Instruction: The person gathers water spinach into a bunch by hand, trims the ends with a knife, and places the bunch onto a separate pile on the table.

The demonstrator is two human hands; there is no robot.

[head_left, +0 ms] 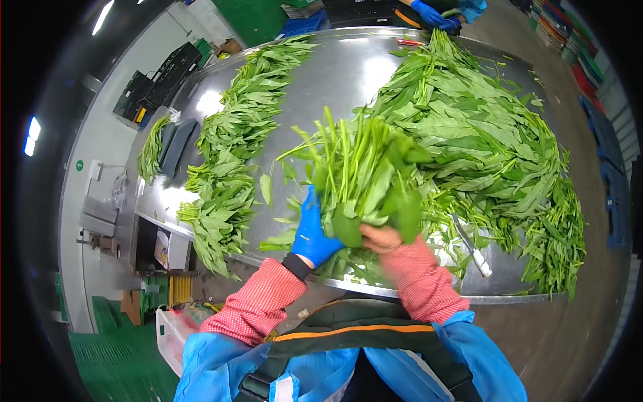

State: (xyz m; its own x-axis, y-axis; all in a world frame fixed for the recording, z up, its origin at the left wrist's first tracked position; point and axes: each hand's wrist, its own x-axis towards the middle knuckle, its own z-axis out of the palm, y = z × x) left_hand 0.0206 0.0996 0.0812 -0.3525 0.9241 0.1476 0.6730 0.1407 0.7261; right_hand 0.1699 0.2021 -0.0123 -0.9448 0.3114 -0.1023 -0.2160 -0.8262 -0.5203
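Observation:
A bunch of water spinach (365, 164) is up off the table in front of me, its cut stems pointing away and its leaves toward me. My left hand (315, 231), in a blue glove, presses against the bunch's left side, with some fingers hidden behind leaves. Bare and slightly blurred, my right hand (380, 238) grips the leafy lower end. To the right of that hand, a knife (472, 248) with a white handle lies on the metal table (341, 74). A large heap of water spinach (475, 134) spreads behind and to the right.
A long row of bunched greens (234, 127) runs down the table's left side. Beyond it sits a dark grey tray-like object (176, 147) beside another small bunch (153, 147). Across the table, another person's blue-gloved hands (439, 17) hold stems near a red-handled tool (410, 42).

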